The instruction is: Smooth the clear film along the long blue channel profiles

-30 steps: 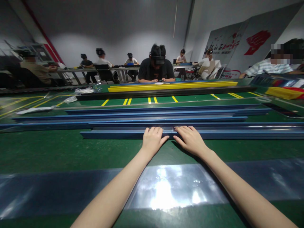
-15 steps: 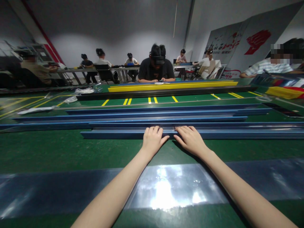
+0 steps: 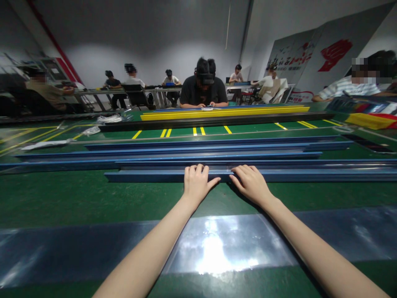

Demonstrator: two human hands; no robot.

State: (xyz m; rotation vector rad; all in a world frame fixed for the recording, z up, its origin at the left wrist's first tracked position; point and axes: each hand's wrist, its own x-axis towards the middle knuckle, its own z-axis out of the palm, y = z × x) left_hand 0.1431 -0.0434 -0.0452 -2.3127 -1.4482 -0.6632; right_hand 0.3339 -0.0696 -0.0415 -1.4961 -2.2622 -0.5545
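Observation:
A long blue rail (image 3: 149, 176) lies crosswise on the green table (image 3: 77, 196), nearest of several blue rails (image 3: 192, 148). My left hand (image 3: 196, 183) rests on its top, fingers curled over the far edge and thumb out along the near side. Just to the right, my right hand (image 3: 252, 182) grips the same rail the same way. A gap of about a hand's width separates the two hands. Both forearms reach across a shiny clear plastic sheet (image 3: 223, 244).
A yellow rail (image 3: 223, 112) and a dark rail (image 3: 214, 121) lie farther back. A person in black (image 3: 203, 89) sits opposite; other people sit at tables behind and at both sides. Crumpled plastic (image 3: 108, 118) lies at the far left, coloured pieces (image 3: 369, 120) at the far right.
Both hands have shifted slightly apart along the rail, the left a little leftward, the right a little rightward. The rail has not moved.

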